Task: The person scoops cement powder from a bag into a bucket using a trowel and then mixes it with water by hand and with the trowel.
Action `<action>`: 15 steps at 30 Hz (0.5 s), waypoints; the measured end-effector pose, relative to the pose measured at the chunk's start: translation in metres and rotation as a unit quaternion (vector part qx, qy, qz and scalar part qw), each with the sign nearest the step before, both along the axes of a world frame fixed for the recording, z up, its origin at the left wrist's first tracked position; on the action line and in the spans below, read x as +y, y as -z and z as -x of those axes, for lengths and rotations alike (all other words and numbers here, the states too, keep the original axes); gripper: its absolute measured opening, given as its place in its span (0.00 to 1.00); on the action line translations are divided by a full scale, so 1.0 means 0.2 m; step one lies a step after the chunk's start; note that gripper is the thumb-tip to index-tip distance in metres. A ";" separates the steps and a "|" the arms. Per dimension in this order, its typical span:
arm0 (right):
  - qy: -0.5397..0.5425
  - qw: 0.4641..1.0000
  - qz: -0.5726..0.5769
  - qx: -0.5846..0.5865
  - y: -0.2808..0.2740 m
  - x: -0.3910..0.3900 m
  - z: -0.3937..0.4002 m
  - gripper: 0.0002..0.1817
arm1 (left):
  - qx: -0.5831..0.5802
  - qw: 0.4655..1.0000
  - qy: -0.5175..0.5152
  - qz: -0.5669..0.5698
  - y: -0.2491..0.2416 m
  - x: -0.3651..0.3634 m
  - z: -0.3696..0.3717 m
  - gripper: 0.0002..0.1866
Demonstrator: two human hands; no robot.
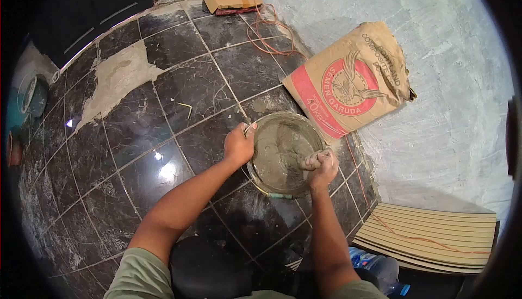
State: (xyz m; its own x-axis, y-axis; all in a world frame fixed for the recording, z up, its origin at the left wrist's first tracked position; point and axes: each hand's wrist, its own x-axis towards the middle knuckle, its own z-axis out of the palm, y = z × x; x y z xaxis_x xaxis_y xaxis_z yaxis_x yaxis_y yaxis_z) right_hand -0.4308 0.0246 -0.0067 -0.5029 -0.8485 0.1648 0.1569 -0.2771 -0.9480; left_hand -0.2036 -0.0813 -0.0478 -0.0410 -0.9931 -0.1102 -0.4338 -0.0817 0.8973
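Note:
A round bucket (pixel 258 182) stands on the floor in front of me, holding wet grey cement mix (pixel 270 155) with a hollow stirred into its surface. My left hand (pixel 239 145) is closed on the bucket's left rim, thumb on top. Over the right side of the mix, my right hand (pixel 322 167) is closed and smeared with cement. Whatever it grips is coated in the mix, and I cannot make out what it is. A pale green handle grip (pixel 280 195) hangs at the bucket's near side.
A paper cement bag (pixel 348 81) leans on the wall behind the bucket. Ribbed panels (pixel 429 234) and a plastic water bottle (pixel 380 272) lie at the lower right. An orange cord (pixel 266 41) runs along the wall. Another bucket (pixel 36 97) stands far left.

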 end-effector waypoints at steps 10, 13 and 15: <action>0.003 0.993 0.116 -0.024 -0.61 -0.24 0.01 0.08 | 0.018 0.998 -0.028 0.052 0.07 0.00 0.03 0.22; 0.043 0.982 0.086 0.165 -0.20 -0.38 -0.13 0.09 | 0.007 0.999 -0.021 0.042 0.04 -0.02 0.02 0.22; -0.002 0.980 0.043 0.196 -0.05 -0.36 -0.16 0.08 | 0.001 0.999 -0.022 0.030 0.04 -0.02 0.01 0.22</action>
State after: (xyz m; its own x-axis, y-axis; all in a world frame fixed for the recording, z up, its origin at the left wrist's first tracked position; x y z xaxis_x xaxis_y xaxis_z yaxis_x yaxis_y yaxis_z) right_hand -0.3986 -0.0478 0.0036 -0.3829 -0.8250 0.4157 -0.2127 -0.3591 -0.9087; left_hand -0.2066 -0.0847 -0.0565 0.0031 -0.9987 -0.0509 -0.4282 -0.0473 0.9024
